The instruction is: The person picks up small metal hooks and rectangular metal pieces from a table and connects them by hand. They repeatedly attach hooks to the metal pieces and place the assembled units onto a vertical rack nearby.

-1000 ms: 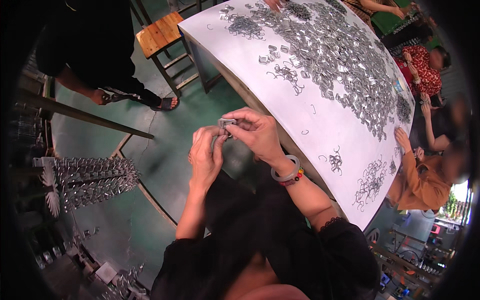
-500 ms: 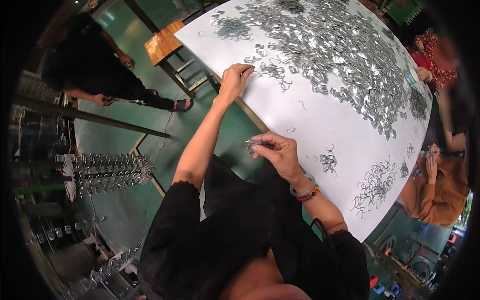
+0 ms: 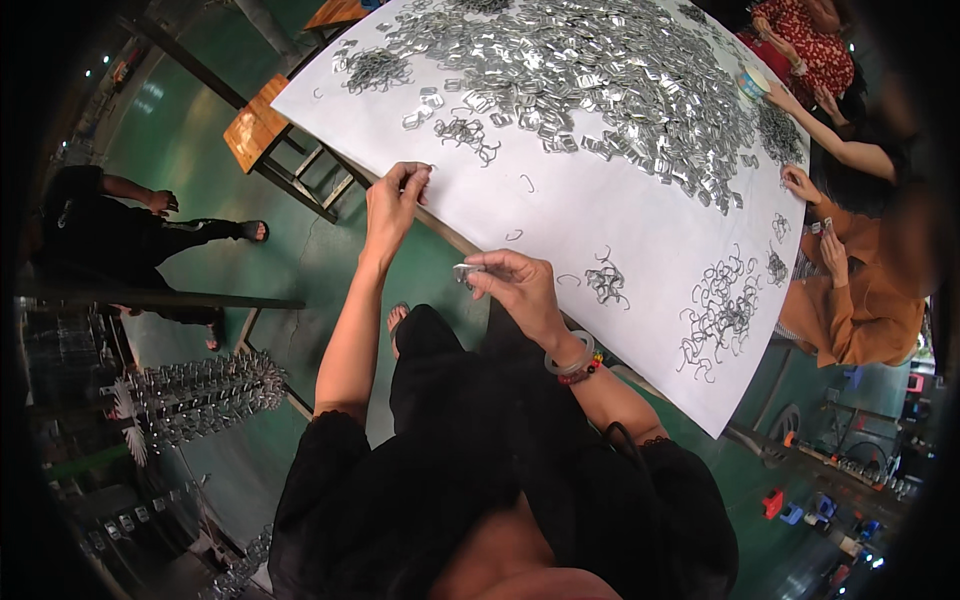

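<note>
Metal buckle [image 3: 466, 271] in right hand, off the table

Right hand [image 3: 522, 290]: grip narrow, thumb and fingers closed on the buckle, which sits in front of the body, just beside the near edge of the white table [image 3: 630, 215]. Left hand [image 3: 394, 202]: raised at the table edge, thumb and fingertips drawn together; whether a part lies between them cannot be told. Wire hooks [image 3: 466, 132] lie in a loose cluster near the left hand. Beyond them, a broad pile of buckles [image 3: 610, 90] covers the far tabletop. One co-worker in orange [image 3: 868, 290] sits at the right side.
</note>
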